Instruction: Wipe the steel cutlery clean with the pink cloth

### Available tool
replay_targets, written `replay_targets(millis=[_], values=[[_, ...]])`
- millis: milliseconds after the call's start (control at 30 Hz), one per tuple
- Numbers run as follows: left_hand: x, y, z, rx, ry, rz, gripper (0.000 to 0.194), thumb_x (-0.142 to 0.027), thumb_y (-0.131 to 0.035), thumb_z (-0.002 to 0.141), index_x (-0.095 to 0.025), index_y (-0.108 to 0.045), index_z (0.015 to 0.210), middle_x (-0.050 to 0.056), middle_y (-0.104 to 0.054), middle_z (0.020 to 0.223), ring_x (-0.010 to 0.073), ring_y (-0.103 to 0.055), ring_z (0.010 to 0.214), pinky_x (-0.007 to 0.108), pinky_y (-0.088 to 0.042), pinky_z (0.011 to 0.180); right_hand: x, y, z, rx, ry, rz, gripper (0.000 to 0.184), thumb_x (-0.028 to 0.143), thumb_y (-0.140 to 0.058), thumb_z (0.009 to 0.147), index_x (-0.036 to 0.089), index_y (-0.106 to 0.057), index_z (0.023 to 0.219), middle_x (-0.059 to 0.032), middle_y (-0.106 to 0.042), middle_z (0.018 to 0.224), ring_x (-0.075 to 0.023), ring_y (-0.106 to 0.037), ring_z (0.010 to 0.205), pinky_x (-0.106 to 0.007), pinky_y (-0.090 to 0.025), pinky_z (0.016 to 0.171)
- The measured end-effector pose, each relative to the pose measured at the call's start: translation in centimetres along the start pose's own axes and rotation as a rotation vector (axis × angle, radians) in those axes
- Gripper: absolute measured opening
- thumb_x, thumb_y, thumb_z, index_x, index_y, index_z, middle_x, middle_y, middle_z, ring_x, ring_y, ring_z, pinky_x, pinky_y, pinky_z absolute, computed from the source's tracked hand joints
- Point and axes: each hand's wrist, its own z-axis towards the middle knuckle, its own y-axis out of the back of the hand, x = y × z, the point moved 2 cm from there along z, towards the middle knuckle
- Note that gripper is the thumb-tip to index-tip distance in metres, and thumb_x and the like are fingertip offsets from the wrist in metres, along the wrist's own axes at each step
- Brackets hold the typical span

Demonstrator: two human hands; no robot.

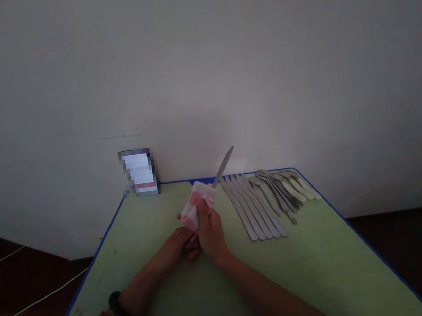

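Over the middle of a pale green table [166, 288], my right hand [210, 233] is closed around a pink and white cloth [197, 201] wrapped round a table knife [224, 164]. The blade sticks out of the cloth, pointing up and to the right. My left hand [179, 245] is closed just below the cloth, apparently on the knife's handle end, which is hidden. A dark band is on my left wrist.
Several table knives [254, 209] lie side by side to the right of my hands. Beyond them lies a heap of spoons and forks [282, 185]. A blurred upright card [140, 172] stands at the table's far edge against a plain wall. The table has a blue rim.
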Motion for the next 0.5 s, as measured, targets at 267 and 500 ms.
replay_targets(millis=[267,500], values=[[-1.1,-1.5,-1.0,0.163,0.137,-0.27,0.05,-0.05,-0.061,0.079,-0.021,-0.028,0.055,-0.01,-0.018,0.048,0.0051,-0.02,0.038,0.02,-0.024,0.041,2.6,2.0,1.8,-0.027,0.09,0.056,0.065,0.067,-0.035,0.085,0.013,-0.069,0.072,-0.0084,-0.07,0.064,-0.0166,-0.064,0.058,-0.027,-0.05,0.059],[-0.3,-1.5,-0.7,-0.049,-0.095,0.334,0.044,-0.061,-0.049,0.082,-0.019,-0.046,0.072,-0.006,-0.04,0.057,0.0088,-0.038,0.045,0.021,-0.028,0.044,4.5,5.0,4.1,-0.246,0.169,0.167,0.057,0.064,-0.042,0.083,0.013,-0.066,0.078,-0.0081,-0.07,0.063,-0.0208,-0.067,0.061,-0.028,-0.049,0.055]])
